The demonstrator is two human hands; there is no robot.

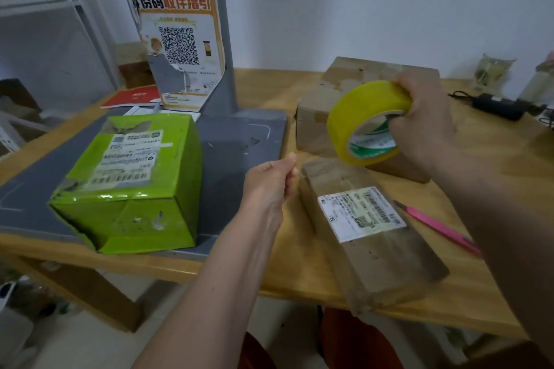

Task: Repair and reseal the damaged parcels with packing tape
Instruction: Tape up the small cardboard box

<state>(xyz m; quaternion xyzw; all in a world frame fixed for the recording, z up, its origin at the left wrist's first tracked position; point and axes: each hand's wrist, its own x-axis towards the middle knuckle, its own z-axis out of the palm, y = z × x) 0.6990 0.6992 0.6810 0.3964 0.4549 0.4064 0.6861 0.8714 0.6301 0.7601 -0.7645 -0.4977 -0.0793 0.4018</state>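
The long brown parcel (368, 231) lies flat at the near edge of the counter (299, 272), a pink knife (440, 226) beside it. The left hand (269, 183), fingers curled together, hovers at its far end; whether it pinches tape cannot be told. The right hand (419, 126) grips the yellow tape roll (364, 123) above. Farther left stands the torn green parcel (129, 183); behind the roll, a second brown parcel (323, 102).
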